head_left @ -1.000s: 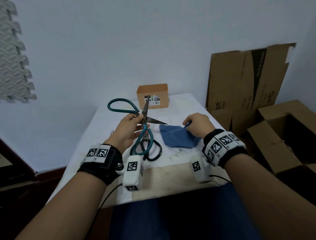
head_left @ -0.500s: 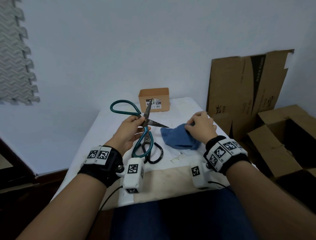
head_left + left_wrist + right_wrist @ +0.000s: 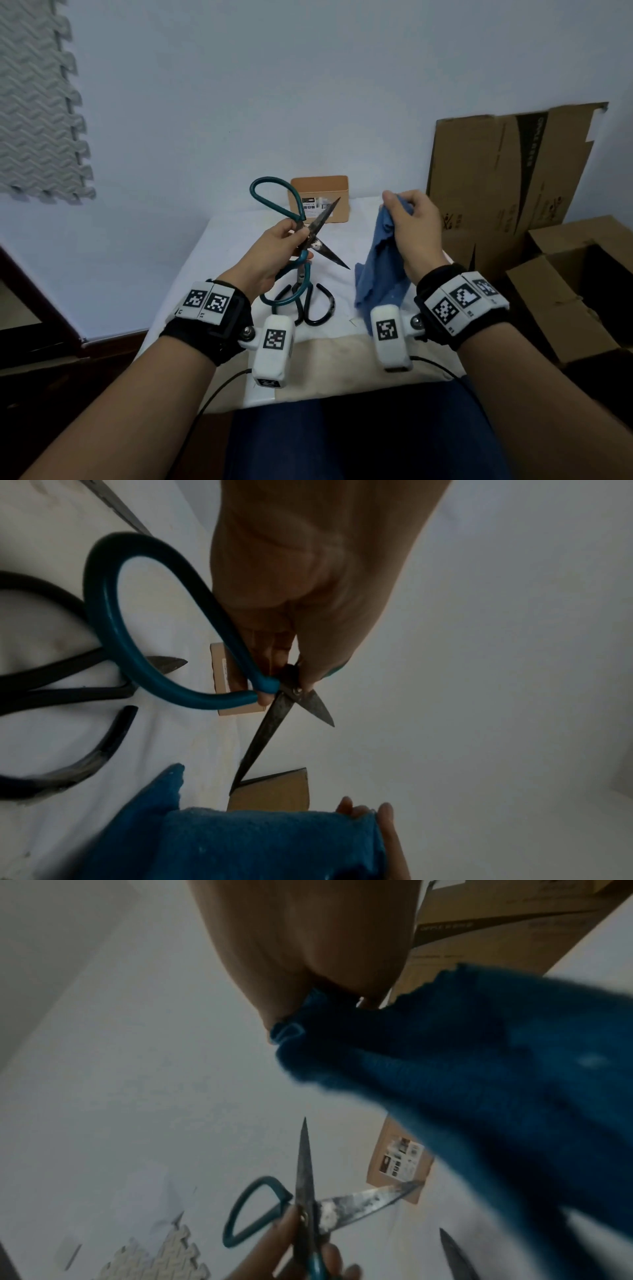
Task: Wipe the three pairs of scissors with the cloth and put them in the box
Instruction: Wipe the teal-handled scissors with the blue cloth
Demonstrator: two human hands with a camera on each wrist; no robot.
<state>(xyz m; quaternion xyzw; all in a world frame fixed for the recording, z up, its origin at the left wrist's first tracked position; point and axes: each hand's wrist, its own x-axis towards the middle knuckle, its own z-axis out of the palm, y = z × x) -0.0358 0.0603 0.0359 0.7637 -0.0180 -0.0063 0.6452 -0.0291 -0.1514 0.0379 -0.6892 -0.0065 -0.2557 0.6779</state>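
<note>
My left hand (image 3: 291, 236) grips the teal-handled scissors (image 3: 310, 233) at the pivot, held up over the table with the rusty blades (image 3: 346, 1202) spread wide apart. My right hand (image 3: 411, 219) pinches the blue cloth (image 3: 380, 270) by its top edge, so it hangs down to the right of the blades and apart from them. A pair of black-handled scissors (image 3: 315, 305) lies on the white table (image 3: 226, 246) below my left hand. The small orange box (image 3: 320, 195) stands at the table's far edge. In the left wrist view a further bare blade (image 3: 113, 505) lies on the table.
Flattened cardboard (image 3: 507, 178) leans on the wall to the right, with open cartons (image 3: 565, 284) on the floor beside the table. A grey foam mat (image 3: 37, 102) hangs on the left wall. My lap is right against the table's near edge.
My right hand has lifted the blue cloth off the table and raised it. My left hand has raised the teal scissors a little higher, blades still spread.
</note>
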